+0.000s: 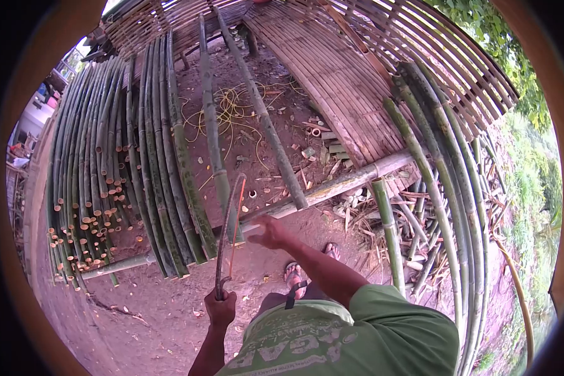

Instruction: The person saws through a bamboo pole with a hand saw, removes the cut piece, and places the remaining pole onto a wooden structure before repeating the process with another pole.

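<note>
Low in the frame, left of centre, the left hand (221,308) has its fingers (218,299) wrapped tight around the bottom end of a bow saw (227,241). The saw rises from the fist as a dark curved frame with a thin red-orange edge along its right side, and its tip reaches the crossbar pole (332,186).

The right hand (266,233) is stretched out just right of the saw, fingers (255,241) loosely spread and holding nothing. It sits just below the crossbar, near the lower end of a green bamboo pole (214,150). The hand is blurred, so I cannot tell whether it touches either one. The saw lies between the two hands, gripped only by the left.

A second bamboo pole (263,119) leans over the crossbar to the right. Below the right forearm, a sandalled foot (292,274) stands on the bare dirt ground (163,307).

Further out, a thick bundle of bamboo (94,169) fills the left side, cut ends toward the viewer. A yellow cord (232,109) tangles on the ground at upper centre, and woven bamboo panels (332,69) spread across the upper right.
</note>
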`<state>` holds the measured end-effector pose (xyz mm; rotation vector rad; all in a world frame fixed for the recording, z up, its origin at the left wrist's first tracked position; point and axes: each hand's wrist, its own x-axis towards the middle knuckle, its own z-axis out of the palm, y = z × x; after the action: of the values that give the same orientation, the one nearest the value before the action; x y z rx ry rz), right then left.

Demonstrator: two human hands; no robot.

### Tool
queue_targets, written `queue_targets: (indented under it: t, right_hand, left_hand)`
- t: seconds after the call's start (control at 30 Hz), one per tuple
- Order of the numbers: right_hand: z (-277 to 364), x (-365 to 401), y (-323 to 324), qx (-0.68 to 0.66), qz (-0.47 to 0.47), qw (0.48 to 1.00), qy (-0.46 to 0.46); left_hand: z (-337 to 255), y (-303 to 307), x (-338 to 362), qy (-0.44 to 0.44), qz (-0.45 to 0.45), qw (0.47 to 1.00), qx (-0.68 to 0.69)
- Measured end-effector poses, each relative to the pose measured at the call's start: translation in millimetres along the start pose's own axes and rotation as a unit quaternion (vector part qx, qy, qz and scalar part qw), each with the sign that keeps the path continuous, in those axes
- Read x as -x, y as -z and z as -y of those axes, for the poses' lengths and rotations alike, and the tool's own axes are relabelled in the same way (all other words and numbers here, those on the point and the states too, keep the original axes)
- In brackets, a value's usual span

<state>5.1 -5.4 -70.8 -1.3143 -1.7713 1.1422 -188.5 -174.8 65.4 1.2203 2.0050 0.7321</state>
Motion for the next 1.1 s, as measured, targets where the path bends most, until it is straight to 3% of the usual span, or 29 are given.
queue_targets:
  t: [0.03,0.1,0.13,0.2,0.23,0.27,0.33,0.4,0.43,0.5,0.53,0.6,0.67,0.73,0.8,0.93,1.03,1.1]
  right_hand:
    - [-15.4,22.4,18.2,-0.001,-0.003,0.999,-0.032]
    - [-52.5,87.3,61.4,0.091,-0.129,0.981,-0.110]
    - [-63.5,124.4,91.9,0.107,-0.165,0.960,-0.200]
    - [-111.6,203.9,139.0,0.279,-0.268,0.866,-0.315]
    - [-120.1,235.7,167.5,0.272,-0.285,0.832,-0.390]
    - [-126.7,259.8,187.7,0.306,-0.272,0.777,-0.479]
    - [-175.5,305.9,208.7,0.290,-0.236,0.737,-0.564]
    - [-220.5,329.9,208.7,0.238,-0.083,0.755,-0.605]
    - [-239.1,333.8,210.0,0.200,0.015,0.778,-0.595]
    - [-266.3,334.2,191.2,0.076,0.050,0.827,-0.555]
    - [-295.5,334.9,169.7,0.120,0.062,0.848,-0.512]
    - [-306.7,317.8,145.1,0.150,0.095,0.847,-0.500]
    - [-318.3,307.6,123.8,0.158,0.057,0.835,-0.524]
    - [-294.2,272.4,134.0,0.126,0.089,0.793,-0.589]
    - [-312.1,263.5,132.0,0.140,0.106,0.798,-0.577]
    - [-365.8,259.8,135.4,0.064,0.085,0.797,-0.595]
    - [-390.0,250.8,135.9,0.089,0.106,0.795,-0.591]
    - [-426.7,253.7,118.4,0.098,0.101,0.793,-0.593]
  left_hand:
    - [-1.5,-0.1,-5.3,-0.015,0.005,1.000,-0.011]
    - [-1.2,-3.2,-14.8,-0.034,0.023,0.999,-0.028]
    - [1.1,-7.7,-18.9,-0.037,0.037,0.998,-0.033]
    - [2.8,-18.6,-24.9,-0.020,0.063,0.997,-0.030]
    - [2.3,-25.6,-27.0,0.000,0.072,0.997,-0.023]
    - [3.1,-34.2,-29.2,0.021,0.079,0.997,-0.014]
    - [9.5,-50.9,-40.5,0.025,0.090,0.996,-0.016]
    - [5.5,-64.4,-52.7,0.011,0.105,0.993,-0.046]
    - [-7.3,-71.0,-58.2,0.032,0.108,0.992,-0.053]
    - [-25.0,-79.6,-72.9,0.040,0.110,0.990,-0.082]
    - [-26.0,-84.4,-79.8,0.029,0.110,0.988,-0.102]
    - [-27.9,-88.6,-84.3,0.029,0.109,0.988,-0.109]
    - [-30.3,-92.9,-84.1,0.054,0.121,0.987,-0.092]
    - [-49.0,-97.5,-78.0,0.085,0.124,0.984,-0.096]
    - [-70.6,-106.2,-70.0,0.127,0.125,0.981,-0.077]
    - [-35.4,-126.6,-67.2,0.023,0.082,0.951,-0.297]
    - [-8.7,-151.8,-78.3,-0.100,0.122,0.882,-0.444]
    - [9.0,-166.7,-88.5,-0.136,0.138,0.842,-0.503]
